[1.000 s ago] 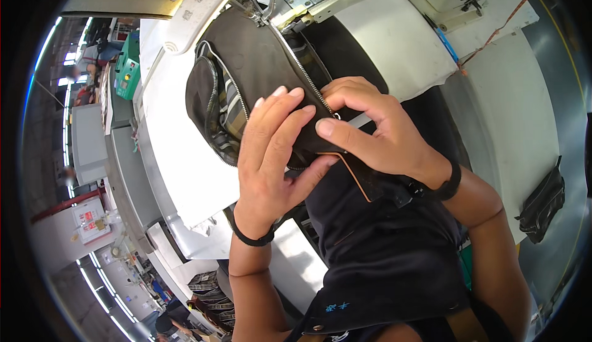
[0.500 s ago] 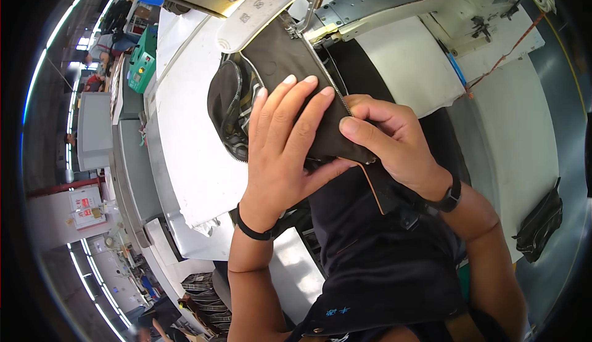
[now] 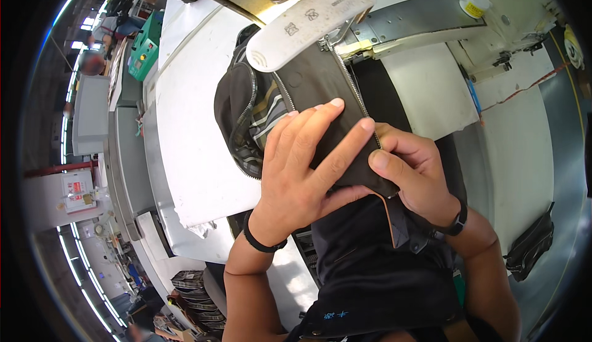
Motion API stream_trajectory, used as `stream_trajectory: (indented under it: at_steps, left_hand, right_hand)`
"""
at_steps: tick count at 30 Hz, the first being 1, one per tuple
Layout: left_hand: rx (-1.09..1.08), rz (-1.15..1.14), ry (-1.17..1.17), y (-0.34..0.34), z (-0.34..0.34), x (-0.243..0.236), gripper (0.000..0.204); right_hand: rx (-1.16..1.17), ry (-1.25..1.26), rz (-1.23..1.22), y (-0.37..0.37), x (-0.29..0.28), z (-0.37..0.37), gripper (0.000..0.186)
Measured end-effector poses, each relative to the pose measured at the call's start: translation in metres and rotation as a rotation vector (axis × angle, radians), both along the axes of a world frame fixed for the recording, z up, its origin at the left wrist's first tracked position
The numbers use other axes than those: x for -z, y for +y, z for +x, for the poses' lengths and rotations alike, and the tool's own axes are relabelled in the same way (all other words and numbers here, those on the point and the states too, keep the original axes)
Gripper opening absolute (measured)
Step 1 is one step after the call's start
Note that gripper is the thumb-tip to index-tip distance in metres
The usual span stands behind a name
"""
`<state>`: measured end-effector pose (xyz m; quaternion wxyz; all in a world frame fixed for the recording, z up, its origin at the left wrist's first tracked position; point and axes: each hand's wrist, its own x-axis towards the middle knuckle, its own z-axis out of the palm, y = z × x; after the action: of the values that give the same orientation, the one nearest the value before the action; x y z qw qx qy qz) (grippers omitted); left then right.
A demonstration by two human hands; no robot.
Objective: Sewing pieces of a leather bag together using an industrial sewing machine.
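Observation:
A dark brown bag (image 3: 314, 83) with an open zippered pocket showing plaid lining (image 3: 265, 117) lies at the sewing machine (image 3: 407, 28). Its long metal zipper (image 3: 350, 77) runs up to the presser foot area. My left hand (image 3: 302, 175) rests on the bag with fingers spread, index fingertip beside the zipper and thumb along the lower edge. My right hand (image 3: 416, 175) pinches the bag's zippered edge, thumb on top and the other fingertips partly hidden. Below them hangs a narrow orange-edged flap (image 3: 388, 219).
A black pouch (image 3: 527, 246) lies at the right. A white board (image 3: 314, 24) overhangs the bag; a small bottle (image 3: 472, 3) stands on the machine. At left are a green machine (image 3: 143, 52), grey cabinets, striped material (image 3: 188, 286) and distant, blurred people.
The bag and both hands appear farther right and lower in the picture, as does the machine. My left index finger has stretched out toward the zipper. My right hand keeps its pinch.

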<state>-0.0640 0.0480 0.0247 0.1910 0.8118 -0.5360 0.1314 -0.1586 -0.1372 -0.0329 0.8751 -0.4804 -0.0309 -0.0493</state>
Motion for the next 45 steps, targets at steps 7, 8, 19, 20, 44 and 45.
stream_trajectory:
  at_steps: [7,8,19,20,44,45]
  left_hand:
    - [0.03,-0.065,-0.095,0.005,-0.002,0.006,0.06]
    - [0.022,-0.052,-0.112,0.005,-0.002,0.006,0.058]
    - [0.113,-0.11,-0.164,0.009,0.005,0.019,0.033]
    - [0.114,-0.126,-0.177,0.01,0.005,0.021,0.034]
    - [-0.028,-0.066,-0.414,0.051,-0.002,-0.009,0.03]
    - [-0.031,-0.067,-0.417,0.051,-0.002,-0.009,0.03]
  right_hand:
    - [0.002,-0.048,-0.102,-0.005,0.002,0.0,0.009]
    - [0.001,-0.058,-0.101,-0.006,0.002,0.0,0.009]
    - [-0.01,0.049,-0.083,-0.002,0.001,0.001,0.016]
    - [-0.013,0.037,-0.083,-0.002,0.001,0.001,0.018]
    - [0.031,0.042,-0.173,-0.005,-0.023,0.002,0.021]
    - [0.034,0.033,-0.161,-0.005,-0.023,0.003,0.021]
